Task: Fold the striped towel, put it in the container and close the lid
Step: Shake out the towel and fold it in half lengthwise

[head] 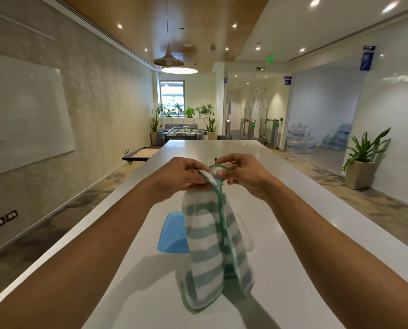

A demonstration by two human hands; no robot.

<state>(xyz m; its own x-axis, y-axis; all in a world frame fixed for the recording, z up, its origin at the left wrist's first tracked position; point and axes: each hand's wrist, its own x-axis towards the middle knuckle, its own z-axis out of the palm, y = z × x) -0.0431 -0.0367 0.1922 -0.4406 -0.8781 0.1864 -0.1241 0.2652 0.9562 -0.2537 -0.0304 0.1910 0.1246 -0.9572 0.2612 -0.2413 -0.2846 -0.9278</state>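
Note:
A green-and-white striped towel (211,243) hangs in the air above the long white table (293,233). My left hand (178,178) and my right hand (242,173) pinch its top edge close together, and the cloth droops in two folds below them. Behind the towel a blue lid (172,235) lies flat on the table. To its right the clear container (245,233) is mostly hidden by the towel; only its pale rim shows.
The table runs far ahead with a dark slot (211,160) in its middle. A potted plant (362,160) and stacked water bottles (300,138) stand to the right. A low game board (142,154) sits left of the table.

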